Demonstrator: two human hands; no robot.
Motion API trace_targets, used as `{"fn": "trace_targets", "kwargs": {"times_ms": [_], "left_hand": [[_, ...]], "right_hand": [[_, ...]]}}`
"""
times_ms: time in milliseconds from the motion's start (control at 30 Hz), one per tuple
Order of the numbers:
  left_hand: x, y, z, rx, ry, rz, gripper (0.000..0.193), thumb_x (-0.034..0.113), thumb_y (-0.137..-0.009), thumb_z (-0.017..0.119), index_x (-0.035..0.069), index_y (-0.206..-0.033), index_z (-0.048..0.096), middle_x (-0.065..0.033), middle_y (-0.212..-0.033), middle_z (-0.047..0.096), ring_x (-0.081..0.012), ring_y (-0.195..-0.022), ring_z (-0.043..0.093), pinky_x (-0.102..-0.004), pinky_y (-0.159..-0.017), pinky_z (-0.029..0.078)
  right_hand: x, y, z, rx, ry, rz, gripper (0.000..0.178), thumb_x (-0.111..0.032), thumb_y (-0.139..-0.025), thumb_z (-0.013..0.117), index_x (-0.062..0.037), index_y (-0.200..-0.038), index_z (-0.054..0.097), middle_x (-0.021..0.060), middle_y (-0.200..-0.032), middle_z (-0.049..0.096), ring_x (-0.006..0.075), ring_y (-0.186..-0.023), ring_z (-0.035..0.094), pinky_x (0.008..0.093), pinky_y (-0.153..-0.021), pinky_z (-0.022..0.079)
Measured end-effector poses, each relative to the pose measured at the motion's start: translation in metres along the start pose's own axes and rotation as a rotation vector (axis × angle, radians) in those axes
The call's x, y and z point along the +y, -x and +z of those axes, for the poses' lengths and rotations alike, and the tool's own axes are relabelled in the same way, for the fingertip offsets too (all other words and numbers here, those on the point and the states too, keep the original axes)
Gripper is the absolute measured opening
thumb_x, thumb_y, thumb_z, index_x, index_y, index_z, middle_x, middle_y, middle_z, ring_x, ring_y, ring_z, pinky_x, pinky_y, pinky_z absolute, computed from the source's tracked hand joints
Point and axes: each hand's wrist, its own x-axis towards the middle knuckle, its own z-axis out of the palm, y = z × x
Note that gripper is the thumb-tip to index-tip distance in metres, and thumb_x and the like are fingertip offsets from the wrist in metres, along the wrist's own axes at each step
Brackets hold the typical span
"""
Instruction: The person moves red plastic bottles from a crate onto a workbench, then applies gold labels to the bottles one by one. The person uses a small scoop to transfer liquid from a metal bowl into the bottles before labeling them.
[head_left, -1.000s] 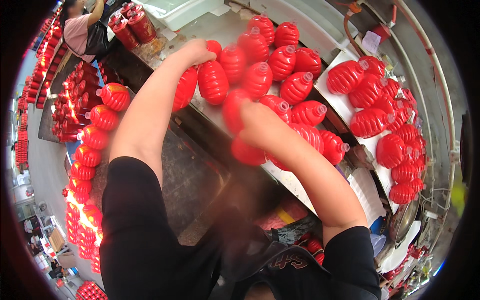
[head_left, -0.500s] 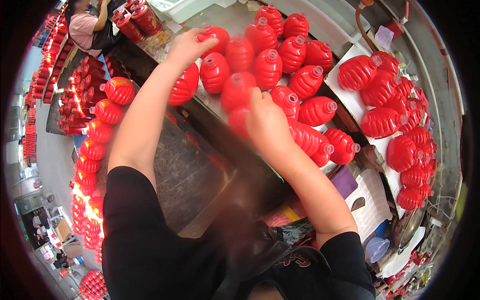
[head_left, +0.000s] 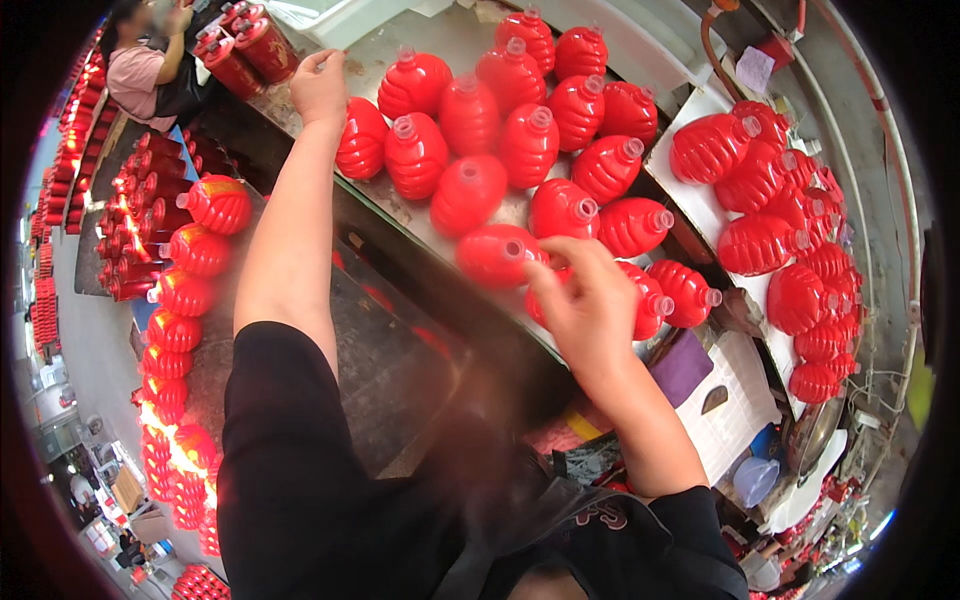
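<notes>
My left hand (head_left: 321,90) is stretched out to the far left of the work table, thumb and fingertips pinched together. What lies between them, if anything, I cannot make out. Beside that wrist stands a ribbed red plastic bottle (head_left: 361,140) with its neck hidden. My right hand (head_left: 588,300) hovers at the near side of the bottle group, thumb and forefinger apart. Just beyond those fingertips a tilted red bottle (head_left: 492,256) points its clear, uncapped neck toward them. Another red bottle (head_left: 535,305) is partly hidden beneath this hand. Several similar open-necked bottles, such as one red bottle (head_left: 415,160), stand close together.
More red bottles (head_left: 710,150) crowd a white board on the right. A row of red bottles (head_left: 205,250) curves along the left. Dark red canisters (head_left: 265,48) stand at the back left, near a seated person (head_left: 145,70). A purple cloth (head_left: 682,368) lies at the right.
My left hand has moved left, off the bottle it was touching, which now stands upright. My right hand has shifted nearer and its fingers have parted. The bottles near it have changed position.
</notes>
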Motion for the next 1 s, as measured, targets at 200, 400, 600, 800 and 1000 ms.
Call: {"fn": "trace_targets", "kwargs": {"times_ms": [200,400,600,800,1000], "left_hand": [[-0.01,0.019,-0.002,-0.099,0.339,-0.016,0.016,0.005,-0.089,0.063,0.0,-0.103,0.071,-0.0028,-0.073,0.059,-0.0119,-0.046,0.053,-0.0244,-0.043,0.041],[-0.005,0.036,-0.033,-0.17,-0.271,0.33,0.029,0.016,-0.093,0.067,-0.001,-0.116,0.071,-0.0084,-0.105,0.071,-0.019,-0.098,0.066,-0.0325,-0.092,0.051],[0.044,0.125,-0.083,-0.365,-0.441,0.281,0.037,0.018,-0.101,0.063,-0.003,-0.13,0.063,-0.0133,-0.127,0.067,-0.0206,-0.112,0.064,-0.0335,-0.1,0.049],[0.066,0.236,-0.105,-0.39,-0.52,0.353,0.031,0.008,-0.101,0.06,-0.006,-0.128,0.061,-0.0155,-0.125,0.067,-0.0228,-0.113,0.063,-0.0346,-0.102,0.048],[0.089,0.424,-0.053,-0.872,-0.476,0.991,0.029,0.001,-0.092,0.063,-0.004,-0.12,0.065,-0.0181,-0.116,0.068,-0.0328,-0.108,0.064,-0.0426,-0.099,0.049]], "right_hand": [[0.036,0.027,0.002,0.212,-0.623,0.363,0.006,-0.004,-0.1,0.063,0.0009,-0.102,0.063,0.0025,-0.081,0.063,0.0031,-0.055,0.05,0.0195,-0.048,0.038],[0.074,0.033,0.032,0.318,-0.39,0.107,0.005,-0.002,-0.091,0.069,0.0,-0.095,0.068,0.0082,-0.083,0.068,0.0162,-0.07,0.064,0.0304,-0.063,0.052],[0.083,0.035,0.028,0.275,-0.159,-0.178,0.021,-0.01,-0.08,0.072,-0.0035,-0.097,0.061,0.015,-0.094,0.058,0.0334,-0.086,0.059,0.0435,-0.075,0.052],[0.089,0.143,-0.026,0.253,0.01,-0.076,0.053,-0.023,-0.082,0.075,-0.0065,-0.128,0.056,0.0179,-0.133,0.052,0.0379,-0.119,0.054,0.0476,-0.101,0.046],[0.111,0.397,-0.086,-0.025,0.026,0.648,0.052,-0.021,-0.091,0.067,-0.006,-0.138,0.048,0.0192,-0.136,0.052,0.0383,-0.124,0.055,0.0456,-0.102,0.049]]}}
